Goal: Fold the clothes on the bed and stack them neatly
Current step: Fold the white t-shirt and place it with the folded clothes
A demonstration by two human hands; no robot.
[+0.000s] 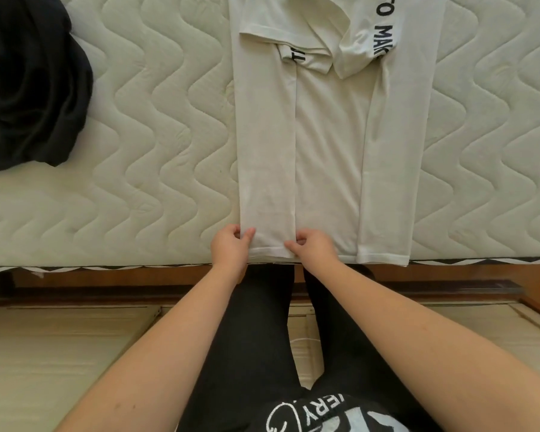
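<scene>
Both hands, left (231,247) and right (314,246), pinch the shirt (328,151) hem at the bed (138,151) edge; uneven lifting could skew the fold.

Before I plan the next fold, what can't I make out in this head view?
- White shirt: collar end cut off by top edge; sleeve lettering partly folded under.
- Dark garment: cut off by left edge, bunched, type unclear.
- Left hand and right hand: fingertips under the hem are hidden.
</scene>
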